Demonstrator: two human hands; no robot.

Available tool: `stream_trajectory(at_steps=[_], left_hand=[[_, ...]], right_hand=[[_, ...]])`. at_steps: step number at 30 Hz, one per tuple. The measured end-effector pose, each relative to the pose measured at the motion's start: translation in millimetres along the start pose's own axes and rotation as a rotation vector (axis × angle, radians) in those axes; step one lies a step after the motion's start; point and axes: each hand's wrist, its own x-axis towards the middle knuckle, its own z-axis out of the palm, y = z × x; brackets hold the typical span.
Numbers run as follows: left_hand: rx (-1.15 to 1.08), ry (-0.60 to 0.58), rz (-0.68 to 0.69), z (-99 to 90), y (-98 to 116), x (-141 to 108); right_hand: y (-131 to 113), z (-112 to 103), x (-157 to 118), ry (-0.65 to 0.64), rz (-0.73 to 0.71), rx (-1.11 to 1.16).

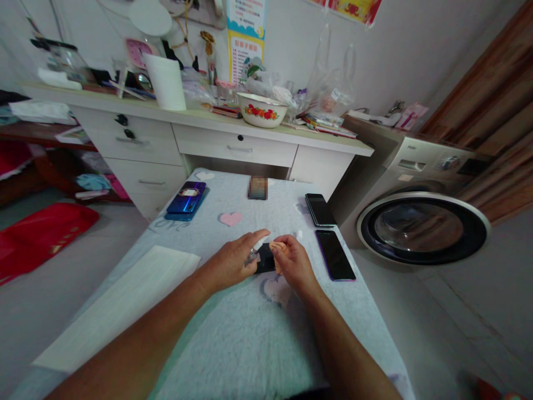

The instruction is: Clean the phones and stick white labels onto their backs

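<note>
A dark phone [265,260] lies on the cloth-covered table between my hands, partly hidden by them. My left hand [233,260] is closed around a small spray bottle [260,243] with a white top and a clear body, held at the phone's left side. Pinched in the fingers of my right hand [296,264] is an orange cloth [278,268], at the phone's right end. A small white piece [300,235] stands just beyond my right hand; I cannot make out what it is.
Stacked blue phones [187,198] lie at the far left. On the right are a black-screened phone [320,210] and a purple-edged phone [335,255]. A long white sheet [125,303] covers the left side. Beyond are a desk [237,149] and an open-door washing machine [416,166].
</note>
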Motion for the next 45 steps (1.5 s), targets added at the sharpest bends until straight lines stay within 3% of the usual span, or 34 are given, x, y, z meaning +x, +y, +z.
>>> stream_trajectory(at_steps=[14, 28, 45], left_hand=[[-0.149, -0.03, -0.032, -8.0, 3.9, 0.5], [-0.048, 0.083, -0.049, 2.7, 8.1, 2.6], [-0.041, 0.054, -0.038, 1.7, 12.6, 7.2]], right_hand=[[-1.6, 0.4, -1.0, -0.033, 0.029, 0.079], [-0.9, 0.7, -1.2, -0.035, 0.032, 0.041], [3.3, -1.0, -0.2, 0.024, -0.03, -0.086]])
